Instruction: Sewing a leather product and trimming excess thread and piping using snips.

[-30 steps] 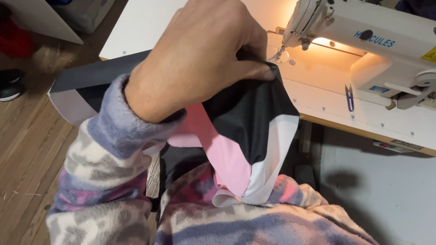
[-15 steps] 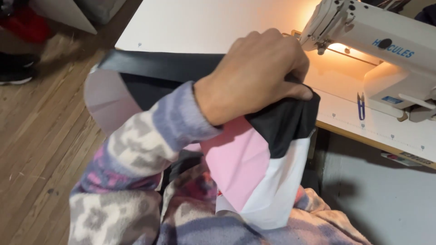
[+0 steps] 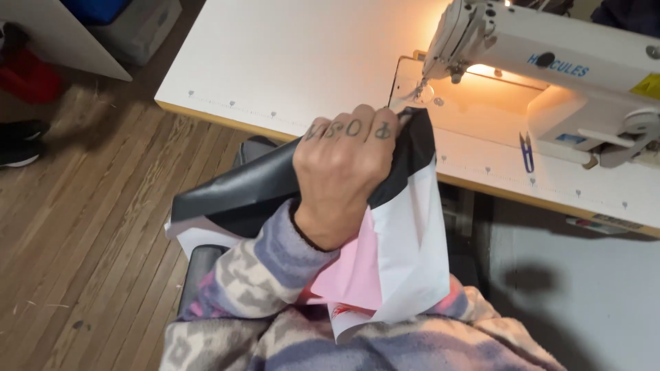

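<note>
The left hand is clenched in a tight grip on a bunched cloth of black, white and pink panels, held above the lap. The cloth hangs below and right of the fist, black part trailing left. The right hand is out of sight. Beyond, the white counter carries a sewing machine and blue snips.

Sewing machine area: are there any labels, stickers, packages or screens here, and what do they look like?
Blue lettered logo: on the white sewing machine arm.
Yellow sticker: on the machine's far right, partly cut off.
Small blue-and-white label: low on the machine's base.
Flat printed strip: under the table edge, pale with red marks.
No screens or packages.
</note>
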